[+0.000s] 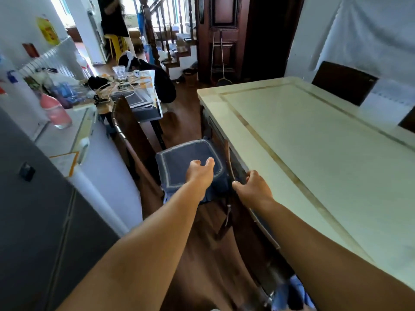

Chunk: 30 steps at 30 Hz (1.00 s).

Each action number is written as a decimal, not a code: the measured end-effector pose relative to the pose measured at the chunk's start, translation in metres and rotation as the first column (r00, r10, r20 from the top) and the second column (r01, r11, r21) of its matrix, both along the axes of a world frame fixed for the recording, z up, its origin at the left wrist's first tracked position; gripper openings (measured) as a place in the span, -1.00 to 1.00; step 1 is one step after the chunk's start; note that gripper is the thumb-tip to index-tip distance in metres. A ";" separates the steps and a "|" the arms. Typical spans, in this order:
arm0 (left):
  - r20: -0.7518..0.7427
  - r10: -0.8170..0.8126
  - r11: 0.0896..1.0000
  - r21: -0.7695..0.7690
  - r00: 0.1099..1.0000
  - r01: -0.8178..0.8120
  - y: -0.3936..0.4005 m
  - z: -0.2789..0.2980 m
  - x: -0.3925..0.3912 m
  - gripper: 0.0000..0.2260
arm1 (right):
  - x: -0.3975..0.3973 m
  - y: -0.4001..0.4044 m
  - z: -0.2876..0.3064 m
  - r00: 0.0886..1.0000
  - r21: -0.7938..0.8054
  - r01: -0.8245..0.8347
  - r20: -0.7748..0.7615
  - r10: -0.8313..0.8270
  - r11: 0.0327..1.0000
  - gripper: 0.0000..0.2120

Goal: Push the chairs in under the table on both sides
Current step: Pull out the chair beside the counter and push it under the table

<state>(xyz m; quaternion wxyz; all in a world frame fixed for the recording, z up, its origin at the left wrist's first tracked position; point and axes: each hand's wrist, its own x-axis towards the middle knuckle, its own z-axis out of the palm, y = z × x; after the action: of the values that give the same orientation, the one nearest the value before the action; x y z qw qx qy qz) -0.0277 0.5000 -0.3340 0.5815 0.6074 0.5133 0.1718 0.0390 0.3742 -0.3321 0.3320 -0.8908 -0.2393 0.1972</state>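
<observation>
The cream stone-topped table [314,140] fills the right half of the view. A dark wooden chair with a blue seat cushion [179,160] stands out from the table's near left side, its tall backrest [128,131] towards the white cabinet. My left hand [199,173] hovers open over the cushion with its fingers apart. My right hand [253,189] is curled around the top rail of a nearer chair's back [229,158], which lies close along the table edge. Two dark chair backs [343,81] [408,122] stand against the table's far side.
A white cabinet [74,135] with a pink bottle [56,113] lines the left side, leaving a narrow aisle. Beyond is a cluttered small table [125,90], a person crouching on the floor [157,79], another person standing [114,16], stairs and a dark door [222,37].
</observation>
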 end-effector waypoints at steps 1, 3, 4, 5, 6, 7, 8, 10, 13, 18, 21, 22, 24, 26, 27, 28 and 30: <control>-0.012 -0.012 1.000 -0.015 1.000 0.011 -0.012 -0.003 0.000 -0.41 | -0.003 -0.014 -0.002 1.000 -0.031 -0.012 -0.027 0.011 0.999 -0.44; -0.028 -0.047 0.998 -0.041 0.998 0.046 -0.034 -0.007 0.003 -0.45 | -0.008 -0.041 -0.006 0.997 -0.085 -0.048 -0.065 0.042 0.995 -0.44; -0.036 -0.062 0.997 -0.050 0.997 0.060 -0.043 -0.008 0.005 -0.50 | -0.010 -0.052 -0.008 0.995 -0.106 -0.073 -0.069 0.066 0.992 -0.46; -0.047 -0.073 0.996 -0.057 0.996 0.070 -0.055 -0.009 0.007 -0.56 | -0.011 -0.064 -0.009 0.993 -0.120 -0.103 -0.072 0.094 0.987 -0.50; -0.055 -0.078 0.995 -0.065 0.995 0.075 -0.064 -0.009 0.009 -0.61 | -0.011 -0.073 -0.010 0.989 -0.126 -0.133 -0.087 0.122 0.983 -0.55; -0.058 -0.082 0.994 -0.070 0.995 0.078 -0.072 -0.010 0.012 -0.65 | -0.010 -0.080 -0.010 0.983 -0.127 -0.162 -0.113 0.148 0.979 -0.60; -0.058 -0.084 0.994 -0.074 0.995 0.079 -0.076 -0.010 0.012 -0.68 | -0.010 -0.084 -0.010 0.974 -0.122 -0.189 -0.152 0.170 0.974 -0.64; -0.074 -0.088 0.994 -0.065 0.993 0.083 -0.086 -0.013 0.018 -0.72 | -0.009 -0.098 -0.010 0.946 -0.095 -0.237 -0.249 0.208 0.967 -0.62; -0.124 -0.102 0.993 -0.068 0.987 0.094 -0.094 -0.016 0.023 -0.72 | -0.011 -0.111 -0.011 0.895 -0.089 -0.327 -0.349 0.277 0.941 -0.59; -0.268 -0.062 0.991 0.095 0.961 0.090 -0.099 -0.021 0.030 -0.61 | -0.020 -0.113 -0.017 0.918 -0.073 -0.353 -0.217 0.331 0.933 -0.57; -0.308 -0.029 0.983 0.163 0.951 0.083 -0.098 -0.020 0.025 -0.59 | -0.026 -0.110 -0.018 0.921 -0.066 -0.350 -0.206 0.331 0.934 -0.52; -0.321 -0.024 0.981 0.176 0.947 0.085 -0.098 -0.020 0.022 -0.60 | -0.029 -0.109 -0.018 0.921 -0.066 -0.354 -0.200 0.335 0.933 -0.52; -0.333 -0.005 0.975 0.208 0.943 0.078 -0.095 -0.019 0.011 -0.64 | -0.040 -0.105 -0.018 0.915 -0.062 -0.378 -0.180 0.362 0.924 -0.65; -0.342 0.017 0.971 0.229 0.940 0.065 -0.091 -0.019 0.000 -0.67 | -0.051 -0.101 -0.018 0.910 -0.048 -0.394 -0.159 0.382 0.918 -0.80; -0.347 0.028 0.969 0.239 0.937 0.060 -0.089 -0.019 -0.007 -0.68 | -0.057 -0.099 -0.019 0.906 -0.042 -0.402 -0.160 0.391 0.915 -0.83; -0.348 0.043 0.968 0.245 0.937 0.047 -0.086 -0.020 -0.016 -0.69 | -0.065 -0.096 -0.019 0.898 -0.035 -0.418 -0.167 0.407 0.908 -0.83; -0.346 0.078 0.967 0.255 0.935 0.014 -0.081 -0.020 -0.034 -0.68 | -0.081 -0.090 -0.018 0.881 -0.020 -0.449 -0.178 0.439 0.893 -0.76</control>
<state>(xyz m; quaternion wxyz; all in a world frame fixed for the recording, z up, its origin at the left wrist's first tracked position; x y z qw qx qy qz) -0.0620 0.4193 -0.3541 0.3947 0.6890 0.5930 0.1338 -0.0424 0.2841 -0.3502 0.2700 -0.8020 -0.4018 0.3499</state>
